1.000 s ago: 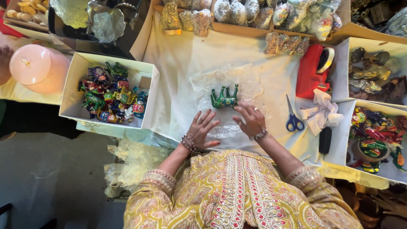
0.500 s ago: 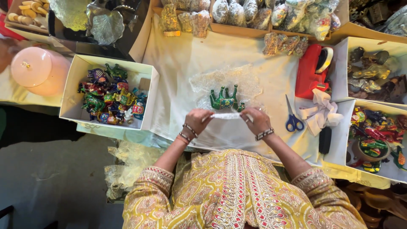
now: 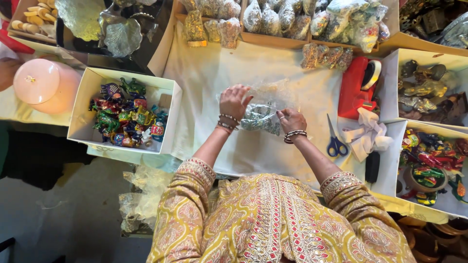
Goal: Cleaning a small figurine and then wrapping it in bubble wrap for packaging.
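- The step in hand looks like wrapping: the left hand (image 3: 234,101) lies on crinkled clear wrap (image 3: 265,104), fingers spread apart and pressing it down.
- The right hand (image 3: 291,120) pinches the wrap's near right edge, fingers together on it.
- The bundle sits mid-table on the white table (image 3: 214,73), between the box of painted figurines (image 3: 124,114) at left and blue-handled scissors (image 3: 334,143) at right.
- Next, folding the loose film over calls for a steady hold.
- Half a second ago both hands were nearer, and the green figures lay uncovered; now film hides them.
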